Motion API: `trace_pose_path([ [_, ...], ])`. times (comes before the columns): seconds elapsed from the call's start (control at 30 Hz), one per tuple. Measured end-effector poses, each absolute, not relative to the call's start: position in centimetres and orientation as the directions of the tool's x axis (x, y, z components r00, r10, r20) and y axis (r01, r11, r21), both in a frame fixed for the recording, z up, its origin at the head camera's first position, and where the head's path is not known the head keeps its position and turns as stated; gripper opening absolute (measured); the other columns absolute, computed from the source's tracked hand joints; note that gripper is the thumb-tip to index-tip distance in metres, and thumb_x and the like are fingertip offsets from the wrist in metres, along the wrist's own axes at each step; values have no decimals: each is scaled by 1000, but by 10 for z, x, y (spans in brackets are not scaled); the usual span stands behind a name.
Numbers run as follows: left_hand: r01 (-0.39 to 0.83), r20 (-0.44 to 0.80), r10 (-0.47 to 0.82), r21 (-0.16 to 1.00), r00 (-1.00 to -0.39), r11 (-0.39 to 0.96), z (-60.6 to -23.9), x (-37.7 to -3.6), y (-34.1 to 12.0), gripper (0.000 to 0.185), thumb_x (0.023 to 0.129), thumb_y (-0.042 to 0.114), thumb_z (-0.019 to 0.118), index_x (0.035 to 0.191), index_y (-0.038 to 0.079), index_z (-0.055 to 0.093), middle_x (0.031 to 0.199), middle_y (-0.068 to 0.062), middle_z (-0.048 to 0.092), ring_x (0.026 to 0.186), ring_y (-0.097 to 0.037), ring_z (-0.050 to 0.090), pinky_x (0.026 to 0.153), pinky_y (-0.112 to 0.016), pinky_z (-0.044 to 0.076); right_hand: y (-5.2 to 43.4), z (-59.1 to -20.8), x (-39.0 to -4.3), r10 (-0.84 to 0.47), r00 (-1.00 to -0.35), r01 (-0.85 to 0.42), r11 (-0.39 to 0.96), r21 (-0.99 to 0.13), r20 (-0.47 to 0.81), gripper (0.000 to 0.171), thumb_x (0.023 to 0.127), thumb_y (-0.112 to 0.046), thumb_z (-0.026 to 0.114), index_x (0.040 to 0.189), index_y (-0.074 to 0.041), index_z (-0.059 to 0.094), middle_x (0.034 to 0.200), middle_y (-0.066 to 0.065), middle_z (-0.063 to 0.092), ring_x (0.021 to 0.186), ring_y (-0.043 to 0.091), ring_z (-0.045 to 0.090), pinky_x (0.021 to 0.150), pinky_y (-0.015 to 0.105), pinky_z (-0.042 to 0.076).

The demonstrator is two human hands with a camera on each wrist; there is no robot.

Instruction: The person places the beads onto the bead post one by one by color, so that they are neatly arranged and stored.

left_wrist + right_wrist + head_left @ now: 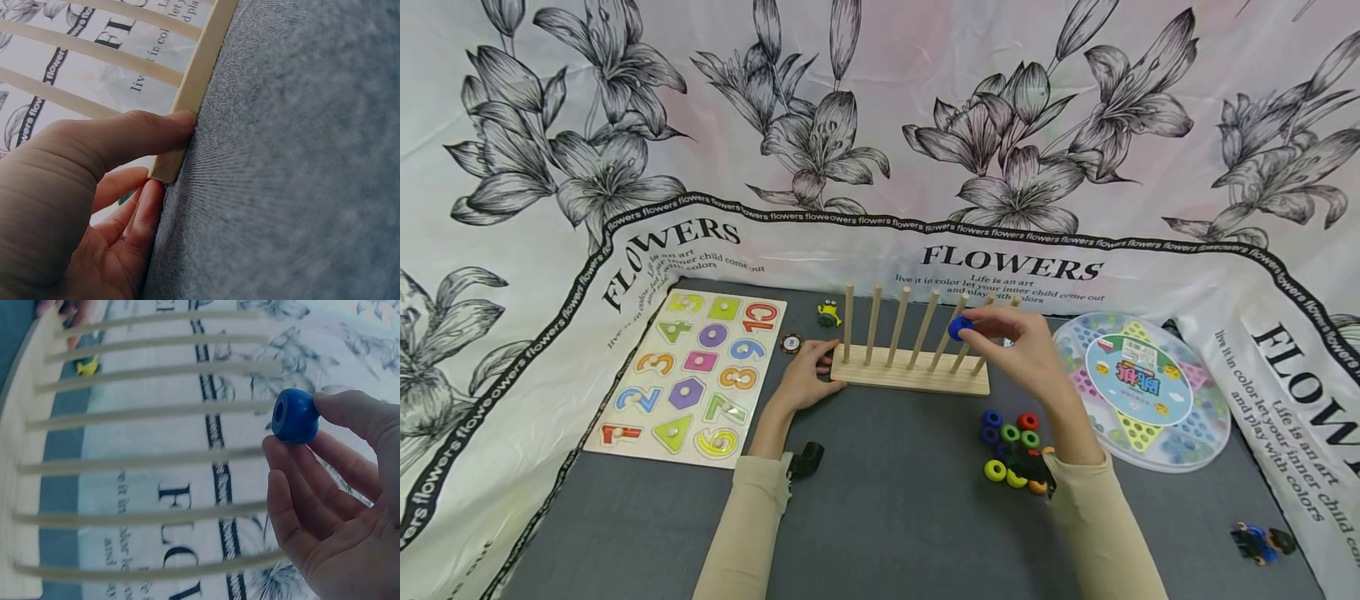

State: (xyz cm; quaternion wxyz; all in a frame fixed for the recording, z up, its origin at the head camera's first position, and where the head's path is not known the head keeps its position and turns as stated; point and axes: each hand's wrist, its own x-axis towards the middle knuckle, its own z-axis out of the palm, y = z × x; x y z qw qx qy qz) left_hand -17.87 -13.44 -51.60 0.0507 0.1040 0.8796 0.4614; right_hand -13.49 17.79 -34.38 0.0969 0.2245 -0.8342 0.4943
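Observation:
A wooden peg rack with a row of upright rods stands toward the back of the table. My left hand grips the left end of its base; in the left wrist view the thumb lies along the front edge and the fingers are at the end. Between thumb and fingers my right hand pinches a blue bead, high up near the rod tops. The hole of the bead shows in the right wrist view, facing the rods, with one rod's tip close beside it.
Several coloured beads lie in a cluster by the right forearm. A number puzzle board is at the left, a round game box at the right. A small frog toy, a round token and a toy figure also lie about.

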Motion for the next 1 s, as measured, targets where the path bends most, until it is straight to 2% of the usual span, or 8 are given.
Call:
trace_pose_path([
  [0.17, 146, 18, 230, 817, -973, 557, -516, -179, -137, 74, 80, 7, 82, 145, 1, 47, 135, -21, 44, 112, -33, 57, 96, -40, 53, 162, -347, -149, -288, -842, -535, 346, -771, 456, 27, 84, 8, 72, 110, 5, 72, 102, 18, 70, 81, 6, 67, 74, 18, 56],
  [0.37, 151, 25, 226, 816, -974, 558, -516, -180, -140, 74, 80, 7, 82, 145, 1, 48, 135, -20, 44, 111, -32, 57, 95, -40, 53, 128, -336, -156, -264, -834, -548, 296, -782, 484, 25, 87, -1, 74, 111, 2, 72, 101, 14, 71, 88, 18, 70, 80, 23, 58],
  [0.57, 159, 33, 229, 816, -973, 556, -516, -181, -142, 74, 80, 6, 82, 145, 1, 47, 134, -21, 44, 110, -33, 57, 95, -40, 54, 93, -330, -161, -215, -826, -562, 248, -789, 521, 25, 88, -3, 74, 111, 3, 72, 105, 16, 71, 90, 27, 70, 80, 28, 59],
  [1.0, 170, 58, 219, 825, -974, 540, -524, -181, -136, 74, 79, 6, 83, 144, 1, 49, 133, -19, 46, 110, -31, 57, 94, -38, 54, 55, -344, -167, -180, -817, -577, 277, -768, 548, 25, 88, -4, 74, 112, 4, 70, 105, 16, 71, 90, 26, 71, 78, 33, 60],
])
